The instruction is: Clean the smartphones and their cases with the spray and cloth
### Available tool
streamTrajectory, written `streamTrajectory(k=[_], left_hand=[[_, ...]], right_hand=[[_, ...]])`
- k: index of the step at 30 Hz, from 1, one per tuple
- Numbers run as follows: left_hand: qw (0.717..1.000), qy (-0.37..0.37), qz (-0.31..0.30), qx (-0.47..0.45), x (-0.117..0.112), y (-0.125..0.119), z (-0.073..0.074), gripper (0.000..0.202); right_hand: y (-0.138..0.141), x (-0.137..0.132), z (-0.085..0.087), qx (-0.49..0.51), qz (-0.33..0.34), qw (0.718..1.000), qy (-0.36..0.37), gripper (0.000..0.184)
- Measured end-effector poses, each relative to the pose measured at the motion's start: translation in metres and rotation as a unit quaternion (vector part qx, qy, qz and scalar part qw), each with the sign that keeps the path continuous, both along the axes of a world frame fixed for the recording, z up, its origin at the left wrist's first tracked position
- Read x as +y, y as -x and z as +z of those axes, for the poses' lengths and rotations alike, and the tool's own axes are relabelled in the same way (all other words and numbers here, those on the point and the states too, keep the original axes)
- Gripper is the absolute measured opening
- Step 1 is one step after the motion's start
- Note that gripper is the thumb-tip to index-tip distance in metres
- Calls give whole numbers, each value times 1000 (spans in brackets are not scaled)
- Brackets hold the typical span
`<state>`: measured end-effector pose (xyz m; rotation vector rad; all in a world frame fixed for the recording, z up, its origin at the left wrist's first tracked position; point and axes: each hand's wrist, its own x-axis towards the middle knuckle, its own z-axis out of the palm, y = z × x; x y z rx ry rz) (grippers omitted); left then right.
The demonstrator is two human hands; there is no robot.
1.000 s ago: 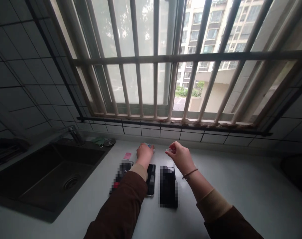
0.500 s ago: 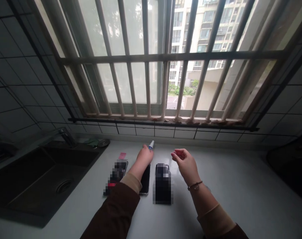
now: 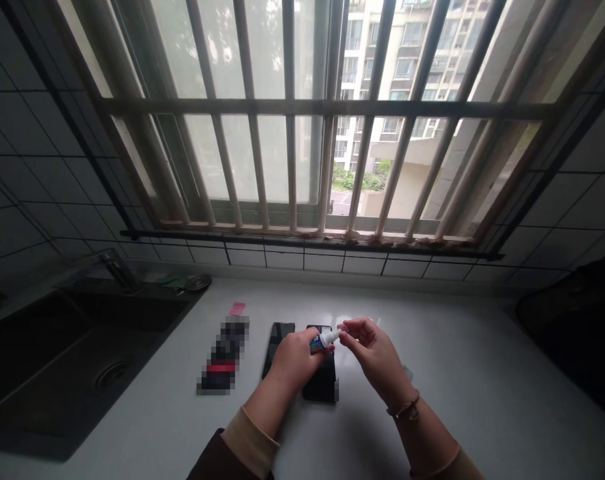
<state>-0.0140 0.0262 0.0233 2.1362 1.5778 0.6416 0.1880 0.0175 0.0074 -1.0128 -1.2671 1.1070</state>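
Observation:
My left hand (image 3: 295, 359) is closed around a small bottle (image 3: 316, 343) with a blue label and a white nozzle. The bottle lies tilted in it, nozzle pointing right. My right hand (image 3: 371, 343) is pinched at the nozzle's tip; whatever lies between those fingertips is too small to make out. Below the bottle a dark phone (image 3: 318, 383) rests on the counter. Another phone (image 3: 281, 331) is partly covered by my left hand. Farther left lies a blurred-out dark phone-like object (image 3: 225, 353), with a pink slip (image 3: 237, 309) just beyond it.
A dark sink (image 3: 47, 387) with a faucet (image 3: 116, 267) is set into the white counter (image 3: 457, 400) on the left. A green cloth (image 3: 172, 282) lies at its back edge. Something black (image 3: 577, 327) stands at the far right. A barred window (image 3: 302, 107) rises behind.
My left hand has brought the bottle right and nearer to me, over the right-hand phone. The nozzle now meets my right fingertips, and my right hand has come slightly lower in view.

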Motion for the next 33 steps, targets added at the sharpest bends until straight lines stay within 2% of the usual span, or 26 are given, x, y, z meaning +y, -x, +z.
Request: streamTrajectory(k=[4,8,13,17,22,27,29,33], left_hand=[[1000,6,-15,2,-2,2,-2,23],[999,18,-20,-17,-3,-2,-1,24],[998,25,-33,-54,-5,-7,6,29],[995,18,-48,-87,-4,-5,2,31],[990,-29,-48,-127,0,-4,-11,38],[984,-108,-110,-90,-3,-8,-6,27],[985,-98,-125,-73,-4,-9,-2,30],[991,-28,-115,-67,-7,-10,2,34]], right_hand=[[4,-7,-6,-6,19,1000,-14,36],[7,-8,-10,-3,-5,999,-37,31],[12,-11,-6,4,-29,997,-76,27],[14,-13,-3,-23,-31,995,-90,25],[10,-13,0,-71,-78,990,-89,29],[3,-12,3,-32,-132,986,-102,31],[1,-14,5,-54,-143,982,-114,30],[1,-18,7,-99,-161,972,-143,27]])
